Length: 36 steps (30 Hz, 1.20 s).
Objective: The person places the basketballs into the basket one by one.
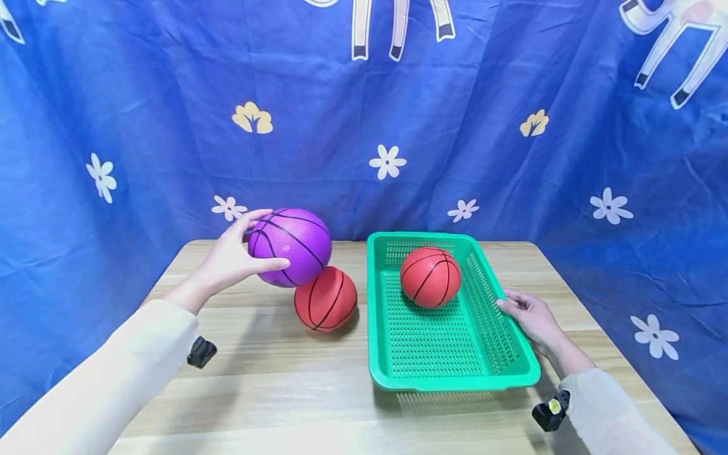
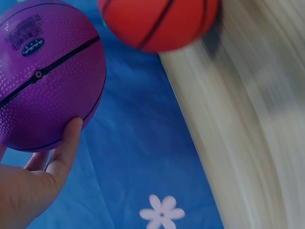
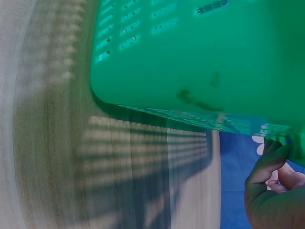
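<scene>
A purple basketball [image 1: 296, 243] with black lines is gripped by my left hand [image 1: 233, 259], thumb in front and fingers behind it. It is lifted above the table, up and to the left of a red basketball [image 1: 327, 300] on the wood. In the left wrist view the purple ball [image 2: 57, 90] shows a barcode and a small blue label. My right hand [image 1: 534, 319] pinches the right rim of a green plastic basket [image 1: 455, 383], thumb over the edge. Another red basketball [image 1: 430, 278] sits inside, toward the back. The right wrist view shows the basket's outer wall [image 3: 167, 71] and my curled fingers.
The wooden table [image 1: 273, 392] carries everything here, and its back edge meets a blue curtain [image 1: 318, 145] printed with white flowers and animal legs. Black wrist cameras sit on both sleeves, the left one [image 1: 201, 352] hanging near the tabletop.
</scene>
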Each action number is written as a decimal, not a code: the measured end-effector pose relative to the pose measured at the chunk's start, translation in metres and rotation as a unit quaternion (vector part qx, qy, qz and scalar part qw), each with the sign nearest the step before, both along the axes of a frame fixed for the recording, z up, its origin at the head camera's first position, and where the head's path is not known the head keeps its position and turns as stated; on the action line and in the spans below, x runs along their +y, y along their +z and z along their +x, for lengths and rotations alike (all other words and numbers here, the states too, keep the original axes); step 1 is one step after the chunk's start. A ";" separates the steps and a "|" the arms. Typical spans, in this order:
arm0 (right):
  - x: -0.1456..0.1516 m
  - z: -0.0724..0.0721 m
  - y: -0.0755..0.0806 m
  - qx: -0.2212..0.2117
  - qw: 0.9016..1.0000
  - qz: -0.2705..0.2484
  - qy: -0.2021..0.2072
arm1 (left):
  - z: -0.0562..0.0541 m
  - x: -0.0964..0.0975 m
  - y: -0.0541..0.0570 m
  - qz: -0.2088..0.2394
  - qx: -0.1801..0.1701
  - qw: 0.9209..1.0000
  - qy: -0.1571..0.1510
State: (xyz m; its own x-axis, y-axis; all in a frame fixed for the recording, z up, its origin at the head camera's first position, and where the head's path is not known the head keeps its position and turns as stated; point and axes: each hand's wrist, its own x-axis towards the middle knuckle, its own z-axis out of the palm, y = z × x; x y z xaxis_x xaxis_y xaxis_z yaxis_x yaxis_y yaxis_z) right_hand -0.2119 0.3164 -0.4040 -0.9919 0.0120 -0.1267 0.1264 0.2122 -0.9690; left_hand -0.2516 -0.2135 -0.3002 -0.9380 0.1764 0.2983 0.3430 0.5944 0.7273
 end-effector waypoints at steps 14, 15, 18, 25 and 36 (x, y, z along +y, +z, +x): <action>-0.003 0.001 0.003 0.006 1.000 0.015 0.005 | -0.008 0.063 0.005 0.020 0.000 0.998 -0.058; -0.003 0.001 0.004 0.006 1.000 0.015 0.006 | -0.009 0.067 0.005 0.023 -0.001 0.998 -0.063; -0.003 0.001 0.004 0.003 1.000 0.017 0.009 | -0.010 0.080 0.005 0.032 -0.005 0.996 -0.078; -0.002 0.000 0.005 0.000 1.000 0.024 0.010 | -0.008 0.109 0.005 0.044 -0.029 0.993 -0.106; -0.001 0.001 0.005 0.002 1.000 0.015 0.010 | -0.004 0.166 0.000 0.061 -0.048 0.981 -0.176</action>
